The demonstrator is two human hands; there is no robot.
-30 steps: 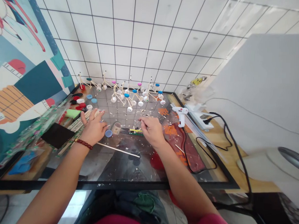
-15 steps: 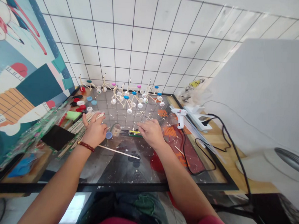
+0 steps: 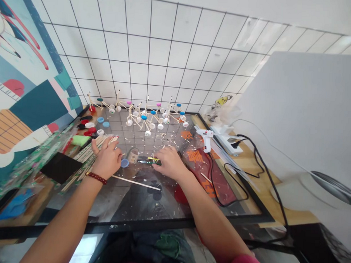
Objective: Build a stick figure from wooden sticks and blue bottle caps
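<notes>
Scissors (image 3: 147,162) lie crosswise at the right hand (image 3: 170,162); blades (image 3: 142,161) point left.

Black lines grid the white wall (image 3: 161,53)! Here's a white glue gun (image 3: 206,140), a blue cap (image 3: 124,163), a dark-red beaded bracelet (image 3: 96,177), and a pale cream stick (image 3: 136,183)!

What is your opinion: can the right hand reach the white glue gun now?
Probably yes: the right hand, at the scissors-like tool, has the white glue gun to its right, and nothing tall seems to stand between them.
</notes>
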